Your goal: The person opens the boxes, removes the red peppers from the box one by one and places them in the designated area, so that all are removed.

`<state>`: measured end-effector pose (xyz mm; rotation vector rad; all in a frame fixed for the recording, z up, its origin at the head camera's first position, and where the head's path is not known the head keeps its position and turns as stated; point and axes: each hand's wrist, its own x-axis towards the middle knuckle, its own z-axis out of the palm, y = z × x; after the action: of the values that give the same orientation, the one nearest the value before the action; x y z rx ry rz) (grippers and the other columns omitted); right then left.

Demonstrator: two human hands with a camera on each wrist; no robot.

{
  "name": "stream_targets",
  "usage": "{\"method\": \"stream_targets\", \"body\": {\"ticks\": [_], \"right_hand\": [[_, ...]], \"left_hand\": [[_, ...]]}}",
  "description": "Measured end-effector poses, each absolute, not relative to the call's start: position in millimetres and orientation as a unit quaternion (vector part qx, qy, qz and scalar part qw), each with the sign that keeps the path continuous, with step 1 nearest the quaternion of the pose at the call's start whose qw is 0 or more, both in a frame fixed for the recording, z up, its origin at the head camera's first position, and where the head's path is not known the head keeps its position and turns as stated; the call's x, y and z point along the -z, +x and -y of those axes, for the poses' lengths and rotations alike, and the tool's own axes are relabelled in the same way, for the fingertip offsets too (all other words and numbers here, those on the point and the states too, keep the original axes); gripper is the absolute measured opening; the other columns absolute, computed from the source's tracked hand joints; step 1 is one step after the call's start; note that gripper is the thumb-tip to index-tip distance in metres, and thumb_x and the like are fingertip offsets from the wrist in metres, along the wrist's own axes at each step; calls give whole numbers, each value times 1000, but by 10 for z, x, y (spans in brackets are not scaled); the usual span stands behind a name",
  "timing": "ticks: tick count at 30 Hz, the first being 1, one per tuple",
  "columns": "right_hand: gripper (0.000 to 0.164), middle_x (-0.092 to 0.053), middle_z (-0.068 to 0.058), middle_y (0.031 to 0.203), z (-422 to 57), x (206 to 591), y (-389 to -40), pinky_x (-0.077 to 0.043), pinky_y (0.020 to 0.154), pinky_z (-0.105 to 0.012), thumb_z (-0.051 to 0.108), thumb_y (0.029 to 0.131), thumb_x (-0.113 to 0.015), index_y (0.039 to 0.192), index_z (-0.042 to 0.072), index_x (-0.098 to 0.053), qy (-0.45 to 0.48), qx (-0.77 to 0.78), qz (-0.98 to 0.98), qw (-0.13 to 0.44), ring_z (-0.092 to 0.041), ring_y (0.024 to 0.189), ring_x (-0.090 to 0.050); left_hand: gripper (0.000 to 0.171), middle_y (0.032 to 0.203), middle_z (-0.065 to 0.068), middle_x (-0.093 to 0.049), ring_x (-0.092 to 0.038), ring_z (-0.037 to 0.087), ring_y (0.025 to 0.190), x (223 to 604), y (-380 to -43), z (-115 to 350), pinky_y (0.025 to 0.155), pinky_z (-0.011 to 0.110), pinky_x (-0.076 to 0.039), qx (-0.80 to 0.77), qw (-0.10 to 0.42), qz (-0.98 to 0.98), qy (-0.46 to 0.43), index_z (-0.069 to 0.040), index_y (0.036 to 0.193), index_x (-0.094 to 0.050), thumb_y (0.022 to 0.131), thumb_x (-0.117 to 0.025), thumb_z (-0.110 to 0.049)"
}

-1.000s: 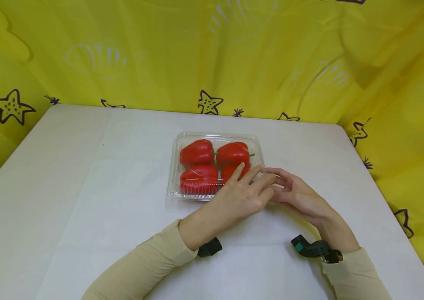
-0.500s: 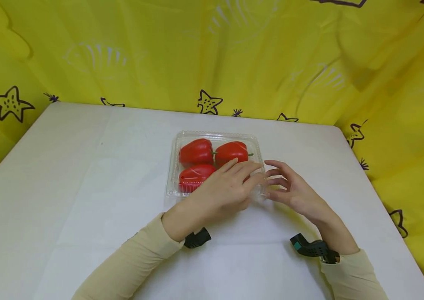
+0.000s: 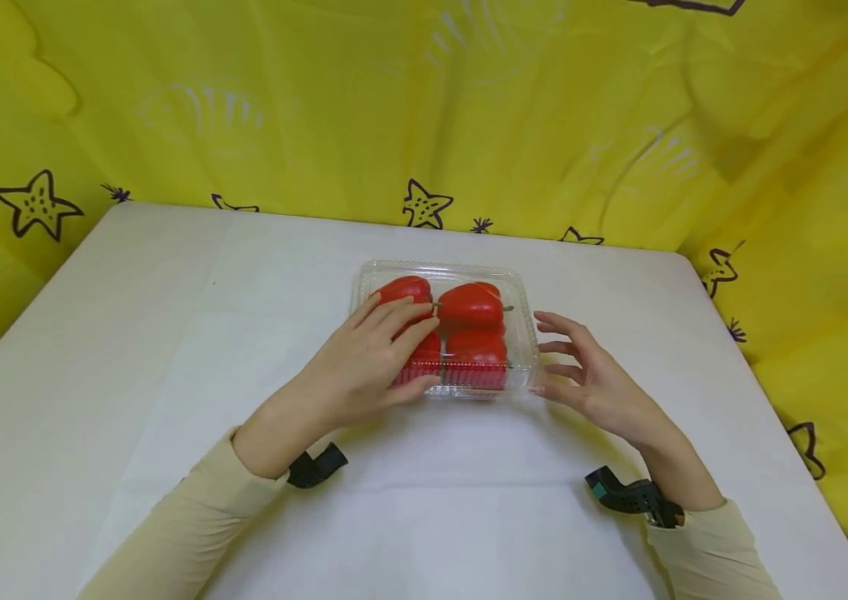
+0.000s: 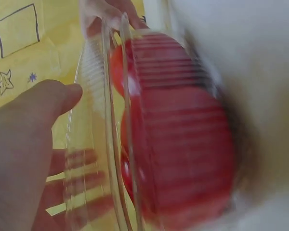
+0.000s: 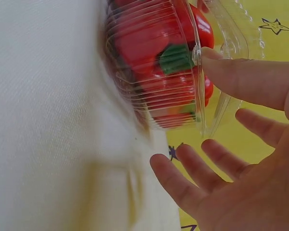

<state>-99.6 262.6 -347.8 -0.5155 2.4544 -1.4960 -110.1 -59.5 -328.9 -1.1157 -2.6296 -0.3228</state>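
A clear plastic clamshell box [image 3: 523, 337] sits on the table with several red bell peppers [image 3: 471, 305] inside, some with green stems. My left hand [image 3: 349, 362] spreads over the lid's left front part, thumb toward the front edge, hiding the peppers below. In the left wrist view, lid and base rims [image 4: 110, 120] show as separate edges, and the left fingers appear through the clear lid. My right hand [image 3: 607, 383] stands at the box's right side, fingers spread. In the right wrist view its thumb [image 5: 250, 79] touches the rim near the corner, the other fingers apart from the box.
A white cloth covers the table [image 3: 424, 517]. Yellow curtains [image 3: 334, 125] with starfish and fish drawings hang around its back and sides. Black bands with small cameras [image 3: 317, 467] are strapped to both wrists.
My left hand has moved left from the box's right front corner, across the lid, to its left front part. The right hand stays at the right side, its fingers now more spread.
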Motion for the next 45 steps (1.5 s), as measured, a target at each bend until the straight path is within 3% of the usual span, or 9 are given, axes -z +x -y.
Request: {"method": "stream_targets", "body": {"ticks": [8,14,18,27,29,34,37,41,45], "right_hand": [[87,-25,-6,157,-2615,3500,-1003,-44,103,-14,-9,84,-70,156,17,-27,-223,498,-834,77,-14,131,-41],[87,-17,-2,163,-2596,3511,-1022,-41,108,-15,-15,82,-69,155,13,-31,-266,485,-832,43,-13,142,-28],[82,-19,-3,164,-2565,3517,-1020,-37,111,-15,-17,81,-68,151,12,-38,-287,455,-843,9,-10,147,-25],[63,-30,-1,162,-2489,3517,-1000,-28,113,-10,-8,87,-68,144,10,-49,-284,386,-876,-57,-23,149,-27],[63,-30,1,163,-2481,3517,-994,-29,116,-19,-4,89,-67,146,14,-48,-276,382,-880,-60,-23,149,-27],[63,-30,0,163,-2476,3518,-977,-27,117,-61,-2,91,-65,147,16,-46,-271,385,-880,-64,-24,149,-25],[62,-31,-2,162,-2467,3513,-967,-24,115,-68,-4,91,-64,147,13,-46,-272,384,-879,-74,-25,150,-23],[63,-33,-3,161,-2450,3506,-957,-22,125,-40,-8,90,-63,147,11,-45,-280,384,-875,-92,-24,153,-21],[65,-36,-7,159,-2430,3515,-972,-19,122,-17,-15,88,-61,146,8,-45,-304,399,-859,-106,-24,153,-23]], "left_hand": [[104,158,19,-33,-32,39,146,3397,-1063,879,120,55,-28,148,122,937,-290,-5,154,-32,77,-73,-61],[133,162,28,-19,-34,44,145,3536,-1033,1005,107,55,-46,206,84,949,-224,2,157,-16,64,-79,-70],[134,162,29,-17,-36,46,143,3610,-1024,1021,103,56,-48,245,57,945,-208,3,157,-11,66,-81,-66],[125,167,14,-7,-17,33,154,3662,-1029,981,114,54,-37,336,-10,924,-184,-6,159,3,77,-79,-55],[123,168,10,-4,-14,30,155,3672,-1033,965,116,53,-34,365,-22,913,-178,-9,160,5,79,-78,-52],[118,168,4,2,-6,25,156,3698,-1037,919,121,52,-25,424,-37,887,-180,-12,160,8,83,-77,-42],[112,168,2,5,-2,24,156,3705,-1036,900,124,51,-20,442,-39,876,-188,-14,159,9,87,-74,-35],[106,168,1,8,3,22,156,3699,-1033,889,125,50,-14,453,-45,868,-197,-14,159,12,92,-69,-27],[102,168,1,11,5,21,156,3703,-1025,890,126,49,-13,465,-47,861,-201,-13,158,13,93,-65,-21]]}}
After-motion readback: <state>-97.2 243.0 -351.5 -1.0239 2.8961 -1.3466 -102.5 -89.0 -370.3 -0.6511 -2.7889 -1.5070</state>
